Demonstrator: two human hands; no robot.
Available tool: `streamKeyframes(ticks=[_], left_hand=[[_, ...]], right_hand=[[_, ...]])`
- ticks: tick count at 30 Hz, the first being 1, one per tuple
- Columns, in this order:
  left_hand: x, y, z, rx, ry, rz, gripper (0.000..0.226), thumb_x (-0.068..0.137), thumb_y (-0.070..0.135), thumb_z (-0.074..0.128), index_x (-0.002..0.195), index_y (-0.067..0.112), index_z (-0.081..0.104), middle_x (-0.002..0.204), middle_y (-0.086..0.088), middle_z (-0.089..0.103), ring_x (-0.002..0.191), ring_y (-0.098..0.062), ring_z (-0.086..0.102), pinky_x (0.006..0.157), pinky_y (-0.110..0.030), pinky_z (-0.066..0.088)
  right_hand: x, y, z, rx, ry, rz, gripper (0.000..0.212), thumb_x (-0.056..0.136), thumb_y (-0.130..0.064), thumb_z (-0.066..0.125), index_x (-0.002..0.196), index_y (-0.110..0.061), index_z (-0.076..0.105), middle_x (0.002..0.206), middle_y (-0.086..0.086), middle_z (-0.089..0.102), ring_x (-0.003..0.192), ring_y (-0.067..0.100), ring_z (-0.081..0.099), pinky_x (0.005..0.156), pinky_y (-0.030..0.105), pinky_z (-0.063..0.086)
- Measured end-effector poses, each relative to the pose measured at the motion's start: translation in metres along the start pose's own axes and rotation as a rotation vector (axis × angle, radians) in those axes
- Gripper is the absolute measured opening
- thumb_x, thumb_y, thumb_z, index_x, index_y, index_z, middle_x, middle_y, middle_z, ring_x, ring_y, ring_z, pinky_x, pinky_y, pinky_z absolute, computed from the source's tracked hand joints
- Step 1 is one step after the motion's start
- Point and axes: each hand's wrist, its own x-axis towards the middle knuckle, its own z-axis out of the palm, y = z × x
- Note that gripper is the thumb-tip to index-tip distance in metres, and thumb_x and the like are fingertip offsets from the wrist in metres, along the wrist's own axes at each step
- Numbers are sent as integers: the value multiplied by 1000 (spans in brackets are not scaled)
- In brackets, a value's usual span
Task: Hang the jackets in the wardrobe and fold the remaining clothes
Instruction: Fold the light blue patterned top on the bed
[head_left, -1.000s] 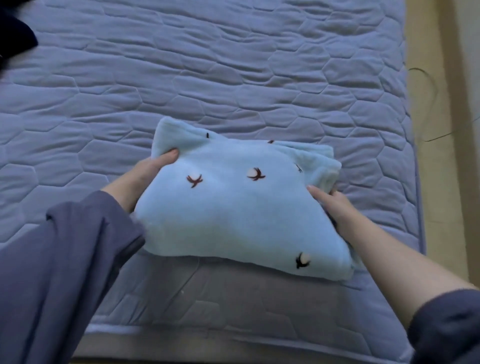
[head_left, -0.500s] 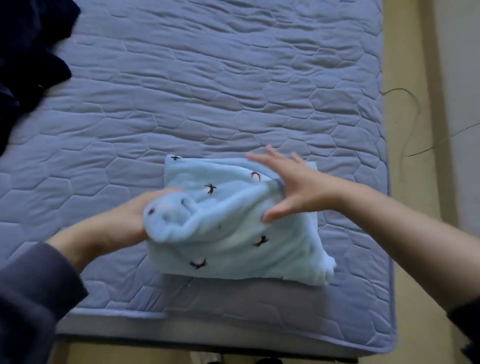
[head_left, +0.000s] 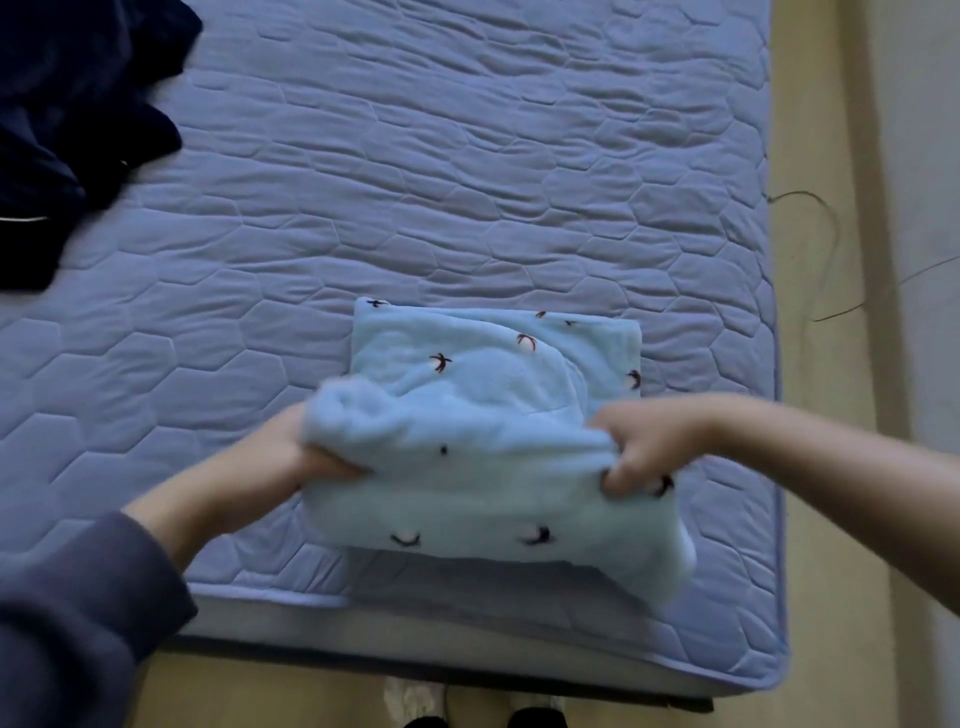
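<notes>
**Presently mid-fold: blue fleece held at both ends**

Blue fleece garment (head_left: 467, 467) lies at 6 o'clock on the bed (head_left: 467, 182), close to the front edge, with its lower right corner hanging over that edge. Its long axis runs 9-to-3 across the view.

- Left hand (head_left: 291, 457): grip closed on the bunched left end of the raised flap, at the garment's 9 o'clock. Some motion blur here.
- Right hand (head_left: 639, 447): grip pinching the right end at 3 o'clock, fingers curled into the cloth.
- The part at 12 o'clock lies flat on the bed.
- Neither hand is nearer; the flap spans between them.

Judgement: the flap goes toward 12 o'clock next. The hands must travel level or the edge skews.

Dark clothes (head_left: 78, 130) lie at 10 o'clock, well apart and unfolded.
</notes>
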Motion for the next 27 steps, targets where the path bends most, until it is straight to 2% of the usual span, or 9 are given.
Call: streamKeyframes(ticks=[2, 4, 7, 9, 10, 12, 15, 21, 27], left_hand=[[28, 13, -4, -137, 106, 39, 49, 52, 13, 72, 101, 13, 68, 95, -2, 74, 85, -15, 70, 65, -23, 55], [70, 21, -15, -120, 302, 27, 43, 62, 10, 64, 105, 15, 62, 95, -3, 73, 84, -17, 69, 65, -26, 57], [121, 25, -17, 217, 757, -133, 58, 86, 20, 60, 138, 8, 38, 133, -15, 51, 121, -31, 51, 96, -35, 43], [126, 19, 4, 580, 882, -42, 63, 92, 27, 50, 147, 7, 26, 150, -15, 33, 138, -30, 32, 111, -37, 25], [122, 10, 20, 755, 839, 70, 63, 92, 31, 45, 148, 10, 26, 155, -13, 26, 142, -29, 25, 114, -41, 19], [111, -14, 50, 1107, 693, 263, 63, 87, 40, 37, 146, 19, 33, 157, -10, 24, 144, -29, 21, 113, -53, 13], [111, -51, 57, 1405, 518, 232, 65, 80, 48, 37, 140, 24, 47, 153, -11, 34, 141, -36, 28, 109, -62, 13], [113, -116, 47, 1408, 468, -3, 72, 76, 52, 37, 142, 23, 44, 152, -23, 27, 137, -47, 27, 104, -68, 21], [145, -139, 39, 1374, 543, 59, 77, 77, 56, 35, 149, 28, 29, 158, -16, 16, 144, -36, 17, 112, -62, 13]], right_hand=[[10, 0, -39, -75, 151, 52, 31, 55, -33, 54, 82, -19, 64, 71, -11, 66, 68, 3, 62, 63, 21, 50], [28, 4, -75, -184, 365, 148, 43, 63, -35, 59, 103, -18, 63, 89, 1, 67, 81, 18, 63, 70, 27, 48], [62, 6, -86, -359, 738, 381, 50, 83, -28, 58, 132, -22, 47, 129, 8, 55, 119, 29, 50, 98, 42, 35], [79, 1, -57, -335, 951, 429, 62, 86, -27, 55, 144, -22, 33, 150, 7, 36, 138, 28, 31, 113, 54, 15], [86, -2, -33, -321, 1059, 374, 64, 86, -28, 53, 146, -22, 31, 154, 6, 29, 143, 28, 24, 113, 58, 10], [100, -6, 18, -368, 1175, 210, 63, 84, -35, 44, 146, -22, 35, 156, 6, 28, 144, 31, 23, 109, 66, 13], [123, 2, 61, -418, 1074, 173, 63, 83, -48, 37, 144, -31, 34, 155, 5, 31, 142, 35, 27, 102, 73, 18], [165, 23, 88, -345, 1005, 256, 70, 81, -61, 38, 146, -43, 23, 160, 2, 15, 146, 37, 13, 98, 78, 16], [196, 46, 93, -268, 1053, 276, 72, 80, -58, 37, 148, -41, 20, 161, 2, 13, 146, 34, 12, 103, 73, 15]])
